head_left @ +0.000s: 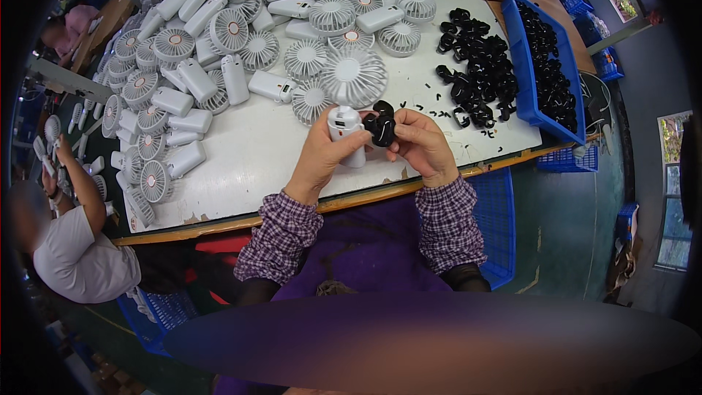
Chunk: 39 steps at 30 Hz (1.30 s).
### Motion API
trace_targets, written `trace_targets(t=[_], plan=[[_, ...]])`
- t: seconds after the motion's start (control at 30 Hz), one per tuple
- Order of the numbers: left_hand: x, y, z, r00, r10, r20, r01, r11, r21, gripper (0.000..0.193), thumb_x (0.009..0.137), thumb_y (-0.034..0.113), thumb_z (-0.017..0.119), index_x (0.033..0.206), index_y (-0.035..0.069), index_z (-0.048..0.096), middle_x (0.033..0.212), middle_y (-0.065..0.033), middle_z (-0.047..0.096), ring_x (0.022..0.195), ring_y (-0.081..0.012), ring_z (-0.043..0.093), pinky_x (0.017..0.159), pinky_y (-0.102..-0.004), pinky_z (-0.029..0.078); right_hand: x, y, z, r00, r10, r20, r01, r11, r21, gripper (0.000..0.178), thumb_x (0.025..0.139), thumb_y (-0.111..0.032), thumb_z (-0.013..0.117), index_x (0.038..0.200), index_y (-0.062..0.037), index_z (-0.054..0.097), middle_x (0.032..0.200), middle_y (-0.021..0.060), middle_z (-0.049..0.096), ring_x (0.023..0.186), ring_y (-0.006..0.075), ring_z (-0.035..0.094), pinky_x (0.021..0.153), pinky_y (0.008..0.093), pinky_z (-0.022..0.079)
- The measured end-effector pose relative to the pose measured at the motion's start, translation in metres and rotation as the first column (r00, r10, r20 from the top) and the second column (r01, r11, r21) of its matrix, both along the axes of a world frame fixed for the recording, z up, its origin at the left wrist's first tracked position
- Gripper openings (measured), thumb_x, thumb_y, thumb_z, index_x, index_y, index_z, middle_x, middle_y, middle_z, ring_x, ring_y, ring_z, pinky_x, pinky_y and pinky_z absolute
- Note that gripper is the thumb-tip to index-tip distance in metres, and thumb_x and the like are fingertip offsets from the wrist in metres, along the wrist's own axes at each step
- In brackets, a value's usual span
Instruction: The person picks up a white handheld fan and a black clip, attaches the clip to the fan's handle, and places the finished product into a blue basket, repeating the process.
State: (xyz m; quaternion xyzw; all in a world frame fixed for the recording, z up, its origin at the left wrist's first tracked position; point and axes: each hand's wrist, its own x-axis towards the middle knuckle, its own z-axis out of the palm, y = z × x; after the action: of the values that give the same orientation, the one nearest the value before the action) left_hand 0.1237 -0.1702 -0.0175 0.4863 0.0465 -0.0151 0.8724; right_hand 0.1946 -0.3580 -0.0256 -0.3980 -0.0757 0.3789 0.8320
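Observation:
My left hand (316, 153) is wrapped round the handle of a white handheld fan (354, 77), its round grille pointing away from me. Beside that handle, a curved black plastic piece (380, 129) sits between my two hands. The thumb and fingers of my right hand (427, 145) pinch its right side, and my left thumb tip reaches close to it. Whether the piece is joined to the fan cannot be made out. Farther right lies a heap of similar black pieces (475, 66) on the white tabletop (241, 168).
Many white fans (174, 45) are piled over the table's left and far side. A blue tray (523, 77) of black pieces stands at the right edge. Small black bits (446, 114) lie scattered near the heap. Another person (80, 249) handles fans at left. A blue crate (497, 227) sits below the table.

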Motion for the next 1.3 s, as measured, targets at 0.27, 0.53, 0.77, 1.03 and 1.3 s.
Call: trace_targets(t=[0.27,0.53,0.77,1.03,1.3], plan=[[0.003,-0.002,-0.009,0.992,0.123,-0.012,-0.12,0.984,0.132,0.037,0.08,0.007,0.071,0.109,0.001,0.05,0.092,-0.0044,0.061,0.078,-0.0117,0.061,0.066,-0.0259,0.052,0.001,0.0,-0.012,0.998,0.045,-0.037,-0.043,0.998,0.047,0.014,0.086,-0.013,0.059,0.091,0.0,0.057,0.083,0.0078,0.061,0.066,0.0114,0.056,0.056,0.0276,0.049],[0.01,-0.006,-0.008,0.98,0.194,-0.032,-0.19,0.977,0.099,0.032,0.081,0.007,0.07,0.106,0.002,0.051,0.089,-0.0049,0.062,0.072,-0.0113,0.061,0.064,-0.0256,0.051,-0.008,0.007,-0.001,0.993,-0.093,0.069,0.095,0.995,-0.019,0.031,0.089,-0.01,0.057,0.117,0.0024,0.052,0.097,0.01,0.062,0.084,0.0169,0.061,0.066,0.0267,0.054],[0.015,-0.007,-0.009,0.988,0.139,-0.073,-0.126,0.98,0.154,0.033,0.079,0.01,0.072,0.104,0.001,0.052,0.089,-0.0044,0.062,0.076,-0.0099,0.061,0.065,-0.0252,0.051,0.001,-0.003,0.013,0.675,0.253,0.693,0.167,0.863,-0.477,0.051,0.076,0.002,0.068,0.124,0.0001,0.052,0.108,0.0077,0.057,0.092,0.0136,0.057,0.071,0.024,0.052],[0.041,-0.022,-0.019,0.979,0.191,0.071,-0.201,0.842,0.5,0.036,0.075,0.013,0.074,0.103,0.0,0.053,0.089,-0.0046,0.062,0.077,-0.0095,0.059,0.066,-0.025,0.048,0.024,-0.033,-0.01,0.877,-0.25,0.411,0.392,0.867,-0.308,0.049,0.079,0.006,0.062,0.124,-0.0014,0.046,0.103,0.0096,0.059,0.084,0.0185,0.065,0.064,0.0258,0.055],[0.078,-0.048,-0.04,0.977,0.167,0.131,-0.212,0.736,0.643,0.039,0.073,0.022,0.074,0.098,0.0,0.054,0.085,-0.0115,0.065,0.075,-0.0171,0.063,0.066,-0.0294,0.049,0.022,-0.029,-0.014,0.744,-0.462,0.482,0.63,0.726,-0.276,0.049,0.08,0.005,0.064,0.125,-0.0002,0.043,0.107,0.0081,0.057,0.089,0.0141,0.062,0.063,0.0225,0.053]])
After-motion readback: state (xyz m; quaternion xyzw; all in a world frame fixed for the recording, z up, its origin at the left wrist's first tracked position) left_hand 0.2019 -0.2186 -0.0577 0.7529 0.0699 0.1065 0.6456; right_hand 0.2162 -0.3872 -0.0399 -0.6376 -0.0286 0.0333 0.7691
